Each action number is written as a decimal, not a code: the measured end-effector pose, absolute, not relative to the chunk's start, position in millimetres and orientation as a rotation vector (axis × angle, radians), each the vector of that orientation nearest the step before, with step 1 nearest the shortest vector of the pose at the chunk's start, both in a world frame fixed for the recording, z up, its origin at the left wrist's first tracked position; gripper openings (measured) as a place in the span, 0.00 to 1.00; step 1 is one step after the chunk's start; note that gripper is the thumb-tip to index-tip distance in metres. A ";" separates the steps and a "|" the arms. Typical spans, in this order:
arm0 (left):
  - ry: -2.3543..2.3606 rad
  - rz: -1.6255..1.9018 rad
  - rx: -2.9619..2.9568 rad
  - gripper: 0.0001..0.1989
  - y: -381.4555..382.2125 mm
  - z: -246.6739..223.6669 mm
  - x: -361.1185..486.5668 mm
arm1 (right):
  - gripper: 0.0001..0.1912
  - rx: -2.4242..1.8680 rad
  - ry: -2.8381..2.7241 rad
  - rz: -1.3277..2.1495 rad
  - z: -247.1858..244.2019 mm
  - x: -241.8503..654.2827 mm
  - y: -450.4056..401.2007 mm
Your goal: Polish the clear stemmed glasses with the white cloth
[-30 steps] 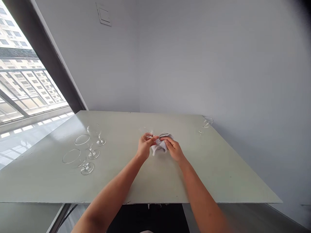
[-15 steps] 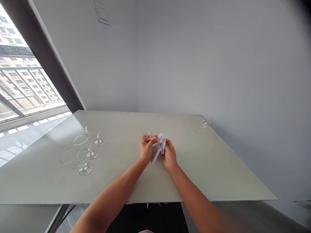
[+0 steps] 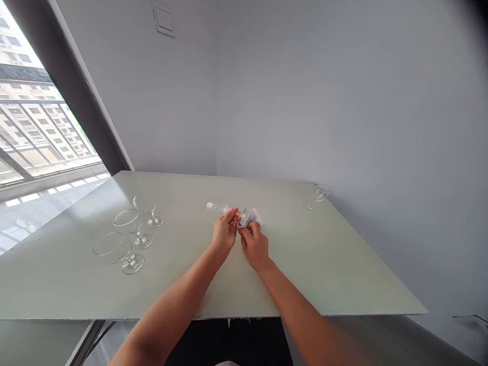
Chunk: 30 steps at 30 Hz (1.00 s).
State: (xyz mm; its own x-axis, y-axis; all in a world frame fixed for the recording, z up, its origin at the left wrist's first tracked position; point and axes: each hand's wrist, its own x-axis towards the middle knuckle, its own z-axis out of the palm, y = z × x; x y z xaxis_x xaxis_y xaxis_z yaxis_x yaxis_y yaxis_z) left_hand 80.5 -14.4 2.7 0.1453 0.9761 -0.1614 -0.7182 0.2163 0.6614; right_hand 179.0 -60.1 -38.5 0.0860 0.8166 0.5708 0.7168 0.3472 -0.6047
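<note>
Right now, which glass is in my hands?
The sideways glass, bowl past your left hand, stem at the cloth in your right hand; three others sit left, one far right.

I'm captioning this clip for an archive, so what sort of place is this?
Likely an upper-floor apartment room: the window looks out on residential blocks, and a flat wall plate sits on the plain painted wall.

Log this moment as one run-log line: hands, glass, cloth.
left hand: at stem of sideways coupe glass | right hand: on white cloth against glass | nearby: three coupe glasses on table
</note>
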 end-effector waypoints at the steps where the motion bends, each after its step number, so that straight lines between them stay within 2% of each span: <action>1: 0.629 1.288 0.500 0.10 -11.9 5.3 76.8 | 0.11 -1.369 -1.655 0.208 -38.1 178.4 -60.3; 5: 0.709 1.429 0.666 0.12 -5.8 15.6 64.1 | 0.12 -1.254 -1.679 0.576 -29.2 182.4 -63.7; 8: 0.831 1.569 0.862 0.15 -6.4 18.8 61.7 | 0.13 -1.345 -1.536 0.380 -14.9 194.5 -64.9; 11: 0.934 1.543 1.003 0.16 -11.0 16.5 67.9 | 0.15 -1.390 -1.439 0.124 4.3 205.3 -61.0; 15: 1.041 1.440 1.171 0.14 -19.2 8.2 80.8 | 0.15 -1.315 -1.673 0.244 19.9 205.8 -49.4; 21: 1.179 1.393 1.174 0.14 -19.3 -3.3 86.2 | 0.19 -1.216 -1.734 0.430 4.1 198.4 -39.9; 23: 1.195 1.337 1.273 0.15 -19.2 -5.9 87.5 | 0.13 -1.238 -1.706 0.415 -3.9 200.0 -36.1; 25: 1.250 1.296 1.487 0.17 -20.7 -8.7 89.3 | 0.09 -1.271 -1.661 0.389 -10.8 207.7 -28.3; 28: 1.367 1.235 1.913 0.22 -23.8 -16.0 91.6 | 0.08 -1.358 -1.533 0.330 -18.7 237.1 -8.9; 30: 1.402 1.137 2.128 0.21 -25.0 -24.3 93.3 | 0.08 -1.443 -1.396 0.277 -23.3 268.0 6.7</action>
State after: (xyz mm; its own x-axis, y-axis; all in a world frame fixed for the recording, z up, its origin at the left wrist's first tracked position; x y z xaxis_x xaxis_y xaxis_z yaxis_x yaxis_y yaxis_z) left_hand 93.3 -25.0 -24.3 0.1885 0.8832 0.4294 0.6026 -0.4493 0.6595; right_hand 268.0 6.7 -23.3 0.2901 0.8291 0.4780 0.5836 0.2426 -0.7750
